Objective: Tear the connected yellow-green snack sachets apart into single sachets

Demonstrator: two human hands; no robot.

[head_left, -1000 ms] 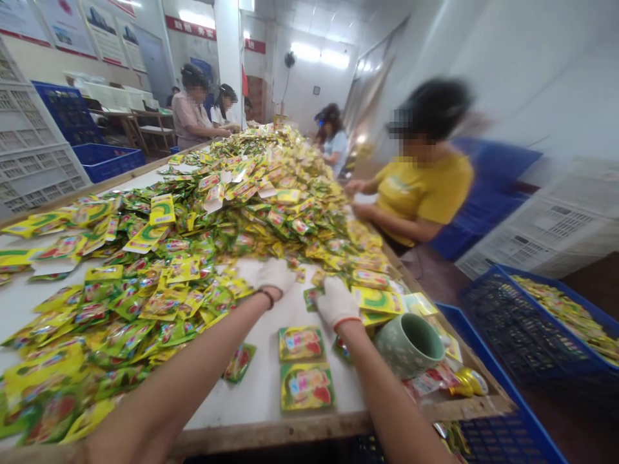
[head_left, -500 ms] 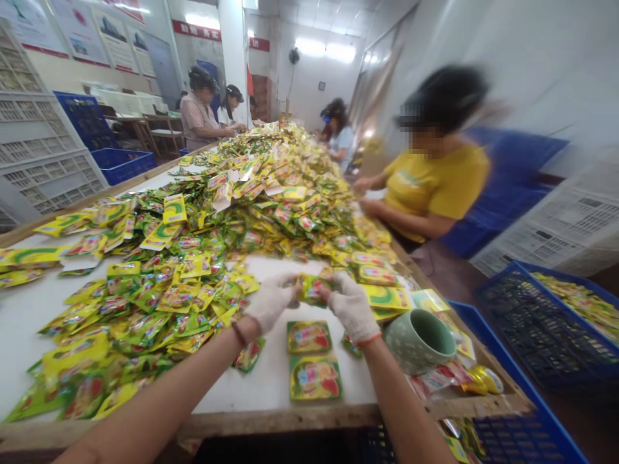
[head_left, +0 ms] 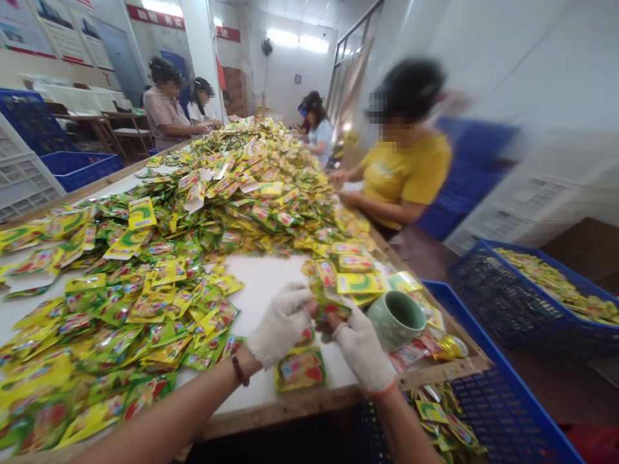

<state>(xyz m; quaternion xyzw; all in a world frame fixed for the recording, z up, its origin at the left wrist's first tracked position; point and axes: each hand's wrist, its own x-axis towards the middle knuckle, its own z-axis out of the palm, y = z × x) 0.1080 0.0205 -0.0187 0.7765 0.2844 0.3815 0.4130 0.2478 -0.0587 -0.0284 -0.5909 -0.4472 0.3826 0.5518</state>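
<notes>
My left hand (head_left: 282, 324), in a white glove with bare fingertips, pinches a small green snack packet (head_left: 338, 311) from its left side. My right hand (head_left: 363, 348), gloved alike, grips the same packet from the right; both hands are closed. Just beyond the fingers stands a small yellow-green box (head_left: 325, 273); whether it touches them I cannot tell. Below the hands a printed flat box (head_left: 300, 370) lies near the table edge, and another behind it is mostly hidden by my left hand. To the left spreads a heap of packets (head_left: 159, 290).
A green cup (head_left: 397, 321) lies tilted at my right, beside a red wrapper (head_left: 411, 350). Blue crates (head_left: 503, 399) with packets stand below the table's right edge. A person in a yellow shirt (head_left: 411, 171) works at the right side; several others sit farther back.
Both hands have come lower and closer to me with the packet, which is now tilted. My left hand now covers most of the farther flat box. The whole view has swung to the right.
</notes>
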